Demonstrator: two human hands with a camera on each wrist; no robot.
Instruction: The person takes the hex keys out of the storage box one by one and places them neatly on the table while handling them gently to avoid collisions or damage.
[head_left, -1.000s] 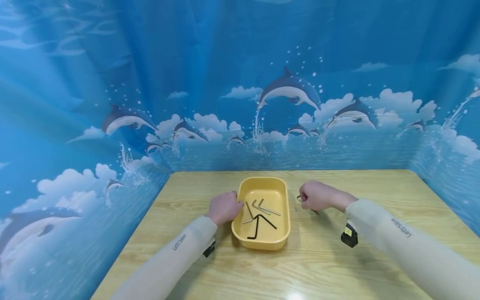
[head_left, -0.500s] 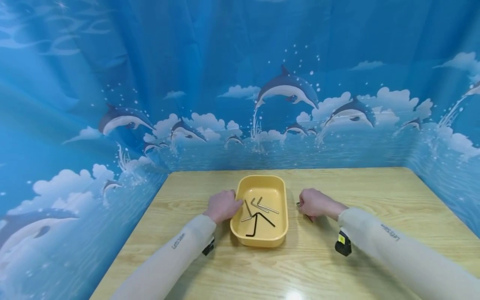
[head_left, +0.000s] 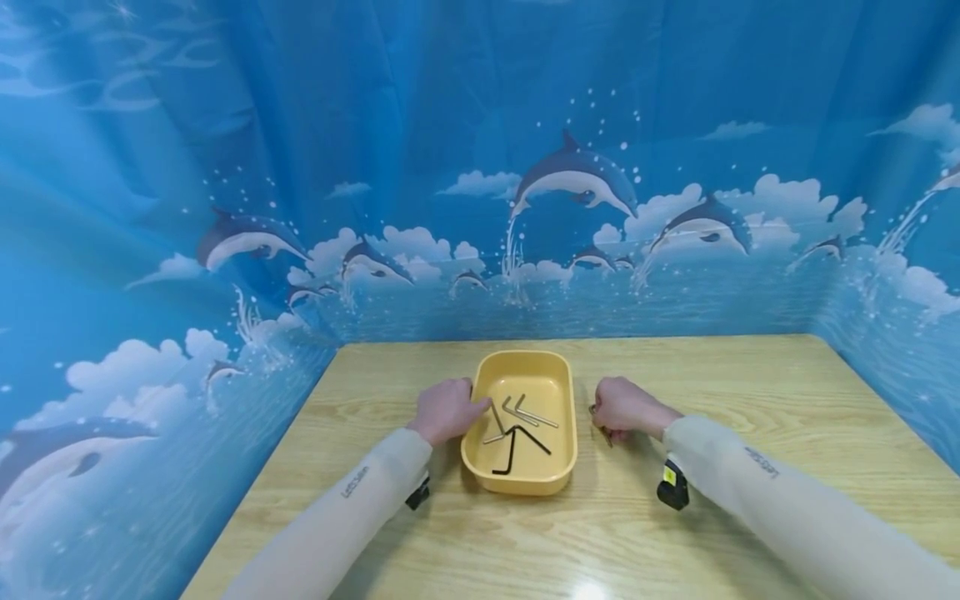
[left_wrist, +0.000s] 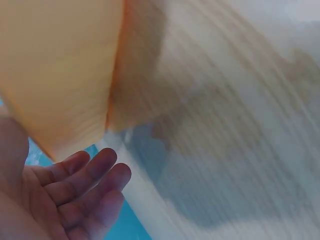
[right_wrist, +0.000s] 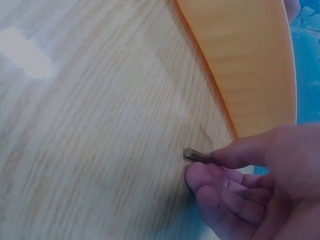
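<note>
A yellow plastic tray (head_left: 521,485) stands on the table. Inside it lie several hex keys, among them a silver hex key (head_left: 538,417) and a black hex key (head_left: 512,454). My left hand (head_left: 445,410) holds the tray's left edge, thumb over the rim and fingers along the outer wall, as the left wrist view shows. Just off the tray's right side, my right hand (head_left: 626,404) pinches a metal hex key (right_wrist: 196,155) between thumb and index finger. Low over the tabletop, its hexagonal end sticks out of the grip; its middle is hidden by the fingers.
The light wooden table (head_left: 720,375) ends at a blue curtain (head_left: 420,150) printed with dolphins, which also closes in both sides. A black device (head_left: 672,486) is strapped under the right wrist.
My right hand has moved slightly left, towards the tray, and the hex key in it has turned. The left hand keeps its hold on the tray's edge.
</note>
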